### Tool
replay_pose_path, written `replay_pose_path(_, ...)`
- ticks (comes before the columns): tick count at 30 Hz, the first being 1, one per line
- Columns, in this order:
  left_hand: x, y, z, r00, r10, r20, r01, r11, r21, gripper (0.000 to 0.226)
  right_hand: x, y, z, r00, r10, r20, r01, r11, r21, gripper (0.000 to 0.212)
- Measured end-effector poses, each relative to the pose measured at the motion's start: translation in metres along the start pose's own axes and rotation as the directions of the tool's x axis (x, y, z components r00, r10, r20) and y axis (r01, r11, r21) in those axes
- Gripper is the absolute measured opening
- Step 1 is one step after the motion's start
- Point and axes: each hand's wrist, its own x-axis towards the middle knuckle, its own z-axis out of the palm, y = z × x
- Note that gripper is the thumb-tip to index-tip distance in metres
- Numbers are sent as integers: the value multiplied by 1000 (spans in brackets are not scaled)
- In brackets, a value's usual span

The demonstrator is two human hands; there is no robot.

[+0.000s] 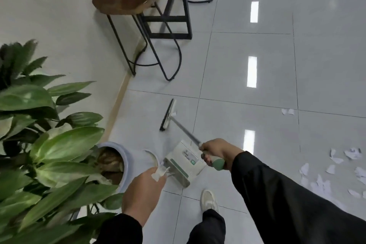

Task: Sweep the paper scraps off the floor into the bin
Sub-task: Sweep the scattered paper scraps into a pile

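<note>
White paper scraps [324, 174] lie on the floor [257, 89] to the right, nearest the right hand [214, 151], which is clamped on the broom handle [190, 135]; the left hand [143, 192] grips the dustpan [181, 161].

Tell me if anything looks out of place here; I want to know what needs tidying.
Torn white paper scraps litter the tiled floor at the right, beside the person's right arm, with two more pieces farther off. The broom, held by the right hand, points away from them.

White torn paper scraps [334, 172] on floor
</note>
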Motion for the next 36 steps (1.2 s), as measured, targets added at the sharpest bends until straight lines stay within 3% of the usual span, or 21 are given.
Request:
replay_pose_path(5,20,35,-2,997,44,62,-46,999,26,21,-17,1,-75,990,39,-139,-28,996,84,12)
replay_pose_path(7,29,46,-7,998,21,60,-21,1000,4,38,-28,2,-100,985,33,-167,-16,994,104,9)
replay_pose_path(10,38,97,-1,993,65,96,-67,997,23,36,-49,4,-162,976,8,-219,26,988,153,12)
replay_pose_path(12,38,154,17,970,191,149,-209,971,118,37,-69,16,-221,961,19,-274,54,965,256,14)
replay_pose_path(22,15,347,68,901,383,205,-413,902,129,39,-149,87,-407,902,124,-413,144,816,559,30)
replay_pose_path(25,12,406,86,866,441,235,-480,865,146,39,-186,127,-448,873,201,-444,138,771,622,26)
replay_pose_path(30,-15,500,128,749,580,321,-655,721,226,39,-255,225,-503,802,326,-500,142,709,691,25)
replay_pose_path(34,-26,534,135,701,623,347,-709,660,248,39,-281,267,-518,732,403,-550,142,698,702,16)
replay_pose_path(36,-31,559,150,634,661,401,-770,586,252,39,-299,289,-513,719,374,-586,193,702,686,13)
